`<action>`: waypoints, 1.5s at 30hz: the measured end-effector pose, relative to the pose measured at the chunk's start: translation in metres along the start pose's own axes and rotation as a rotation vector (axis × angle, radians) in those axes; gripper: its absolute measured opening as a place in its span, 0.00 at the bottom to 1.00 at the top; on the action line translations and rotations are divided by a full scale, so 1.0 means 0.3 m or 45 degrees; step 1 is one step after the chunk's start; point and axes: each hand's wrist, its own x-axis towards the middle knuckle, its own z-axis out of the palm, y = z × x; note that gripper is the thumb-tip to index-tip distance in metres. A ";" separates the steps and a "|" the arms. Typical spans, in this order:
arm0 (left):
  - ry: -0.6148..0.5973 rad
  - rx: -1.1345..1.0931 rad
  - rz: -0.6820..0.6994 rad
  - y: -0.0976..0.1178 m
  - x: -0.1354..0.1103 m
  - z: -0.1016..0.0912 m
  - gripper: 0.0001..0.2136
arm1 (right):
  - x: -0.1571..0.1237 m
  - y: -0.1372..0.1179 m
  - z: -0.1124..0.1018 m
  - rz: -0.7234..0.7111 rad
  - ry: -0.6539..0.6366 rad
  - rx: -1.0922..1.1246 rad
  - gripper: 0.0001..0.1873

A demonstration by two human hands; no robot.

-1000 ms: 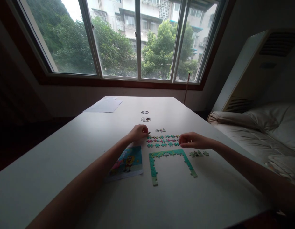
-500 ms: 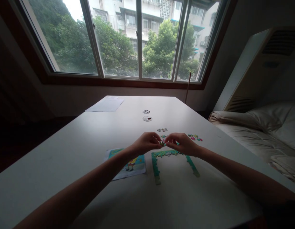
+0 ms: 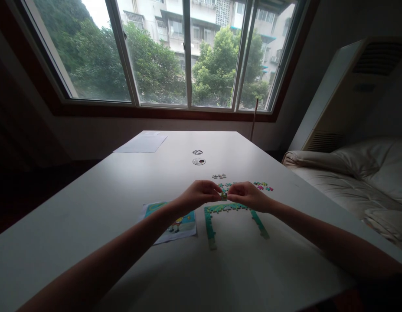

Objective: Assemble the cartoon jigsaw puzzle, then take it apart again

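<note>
Left hand (image 3: 201, 195) and right hand (image 3: 246, 196) pinch one puzzle piece (image 3: 223, 196) between their fingertips.
The piece sits just above the far edge of the teal puzzle frame (image 3: 209, 225), off the table (image 3: 122, 182); its long axis and print are too small to tell.

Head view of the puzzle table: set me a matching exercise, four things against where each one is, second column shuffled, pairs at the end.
1. small puzzle piece
2. teal puzzle border
3. cartoon picture sheet
4. pale paper sheet

A. far left corner of the table
B. pinched between the left hand and right hand
C. flat, just nearer than the hands
D. partly covered by the left forearm

Pairs: 1-B, 2-C, 3-D, 4-A
</note>
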 end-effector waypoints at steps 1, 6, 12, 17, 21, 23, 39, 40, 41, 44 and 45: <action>-0.006 0.028 0.002 0.002 0.001 -0.004 0.12 | -0.001 0.001 -0.002 0.008 -0.007 0.009 0.16; 0.030 0.291 0.002 0.023 0.005 -0.062 0.09 | -0.008 0.000 -0.008 0.012 -0.064 0.013 0.18; 0.067 0.691 0.020 0.056 -0.046 -0.151 0.08 | -0.028 -0.018 -0.012 0.002 -0.129 -0.087 0.17; 0.037 0.933 -0.003 0.033 -0.171 -0.222 0.08 | -0.090 -0.053 0.011 -0.024 -0.281 -0.239 0.12; 0.102 1.061 -0.057 0.006 -0.273 -0.291 0.10 | -0.132 -0.062 0.044 0.026 -0.428 -0.286 0.07; 0.096 1.118 -0.082 0.007 -0.311 -0.329 0.11 | -0.140 -0.060 0.054 0.056 -0.456 -0.329 0.06; -0.233 1.418 -0.601 0.037 -0.392 -0.424 0.34 | -0.142 -0.075 0.056 -0.031 -0.507 -0.476 0.11; -0.241 1.415 -0.616 0.035 -0.391 -0.422 0.34 | -0.142 -0.077 0.056 -0.026 -0.518 -0.477 0.11; -0.245 1.411 -0.625 0.031 -0.391 -0.421 0.34 | -0.142 -0.079 0.057 -0.020 -0.524 -0.479 0.12; -0.256 1.402 -0.634 0.022 -0.392 -0.422 0.36 | -0.143 -0.082 0.067 0.004 -0.497 -0.492 0.14; -0.258 1.402 -0.638 0.020 -0.392 -0.423 0.36 | -0.144 -0.083 0.072 0.010 -0.475 -0.504 0.15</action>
